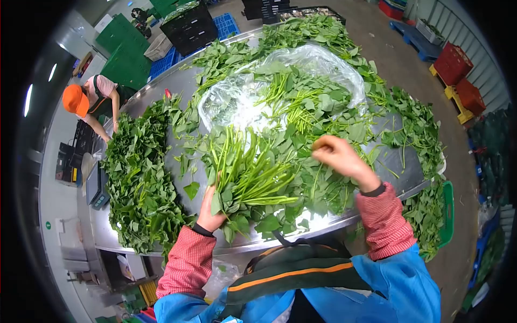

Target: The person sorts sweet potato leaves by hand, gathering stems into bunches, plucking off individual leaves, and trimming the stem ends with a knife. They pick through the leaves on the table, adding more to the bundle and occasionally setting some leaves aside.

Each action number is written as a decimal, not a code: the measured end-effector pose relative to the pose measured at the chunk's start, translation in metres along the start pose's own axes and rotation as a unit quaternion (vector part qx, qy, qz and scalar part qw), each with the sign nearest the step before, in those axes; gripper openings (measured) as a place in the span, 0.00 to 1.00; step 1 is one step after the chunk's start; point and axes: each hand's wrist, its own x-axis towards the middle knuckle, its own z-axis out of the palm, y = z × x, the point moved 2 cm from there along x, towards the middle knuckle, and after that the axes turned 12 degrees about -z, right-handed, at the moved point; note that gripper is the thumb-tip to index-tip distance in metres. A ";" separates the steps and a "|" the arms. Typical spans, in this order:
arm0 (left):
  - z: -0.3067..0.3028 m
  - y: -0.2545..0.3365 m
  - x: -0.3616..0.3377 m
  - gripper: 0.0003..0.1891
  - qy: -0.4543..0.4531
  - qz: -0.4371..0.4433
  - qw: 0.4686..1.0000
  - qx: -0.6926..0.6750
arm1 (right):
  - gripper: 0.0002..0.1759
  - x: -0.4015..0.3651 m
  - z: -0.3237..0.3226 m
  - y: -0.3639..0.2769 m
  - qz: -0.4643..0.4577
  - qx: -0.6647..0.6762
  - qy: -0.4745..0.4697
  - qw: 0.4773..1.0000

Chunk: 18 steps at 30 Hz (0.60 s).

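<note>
My left hand (211,209) is wrapped round a bunch of leafy greens (250,172), its pale green stems fanned upward and to the right. To the right of the bunch, my right hand (336,156) hovers over loose greens with its fingers curled together; whether anything small is between them is hidden. Behind the bunch lies a clear plastic bag (336,62), spread open with more stems and leaves on it. A long heap of leaves (142,183) covers the left part of the metal table (186,142).
At the left, a co-worker in an orange cap (75,100) reaches to the leaf heap, near a scale (98,188). Black crates (188,29) and green crates (124,59) stand beyond the table. A green basket (447,215) is at the right edge, red crates (453,62) farther off.
</note>
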 end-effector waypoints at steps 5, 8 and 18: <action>0.006 0.032 0.009 0.48 0.003 0.044 0.999 0.022 | 0.22 0.017 0.046 -0.010 0.005 0.190 0.011 0.982; 0.010 0.044 0.013 0.46 -0.004 0.044 0.998 0.038 | 0.13 0.018 0.067 -0.019 0.000 0.185 -0.096 0.978; 0.008 0.039 0.014 0.43 0.020 0.025 0.996 0.081 | 0.13 0.004 0.025 -0.045 -0.072 -0.076 0.037 0.994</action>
